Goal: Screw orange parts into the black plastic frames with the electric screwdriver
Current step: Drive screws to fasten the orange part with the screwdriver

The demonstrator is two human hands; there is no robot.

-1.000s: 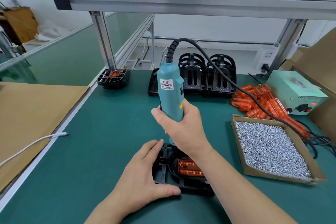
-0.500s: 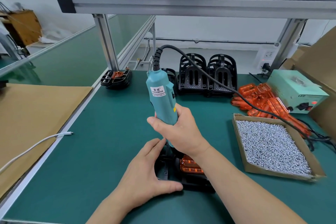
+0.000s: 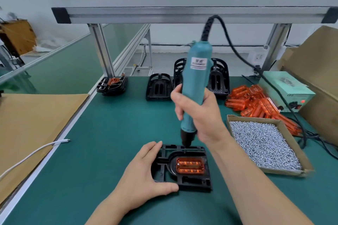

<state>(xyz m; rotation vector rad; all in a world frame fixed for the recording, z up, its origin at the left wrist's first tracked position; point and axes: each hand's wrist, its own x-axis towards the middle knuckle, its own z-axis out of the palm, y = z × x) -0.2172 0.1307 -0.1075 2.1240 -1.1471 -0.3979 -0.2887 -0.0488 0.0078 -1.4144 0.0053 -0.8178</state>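
Note:
A black plastic frame [image 3: 165, 165] lies flat on the green mat near me, with an orange part [image 3: 190, 166] seated in its opening. My left hand [image 3: 144, 173] holds the frame by its left side, thumb along the near edge and fingers at the far corner. My right hand [image 3: 201, 117] grips the teal electric screwdriver [image 3: 194, 82], which stands nearly upright. Its dark tip touches the frame's far edge near the middle.
A cardboard tray of silver screws [image 3: 263, 144] sits to the right, with a pile of orange parts [image 3: 256, 104] and a pale green power box [image 3: 285, 89] behind it. Empty black frames [image 3: 159, 87] stand at the back. A finished stack [image 3: 112, 85] rests at the back left. The screwdriver cable [image 3: 256, 71] runs right.
The screwdriver has swung from leaning left to nearly upright, its tip moving to the frame's far edge. The orange part, earlier half hidden by my right hand, now shows fully.

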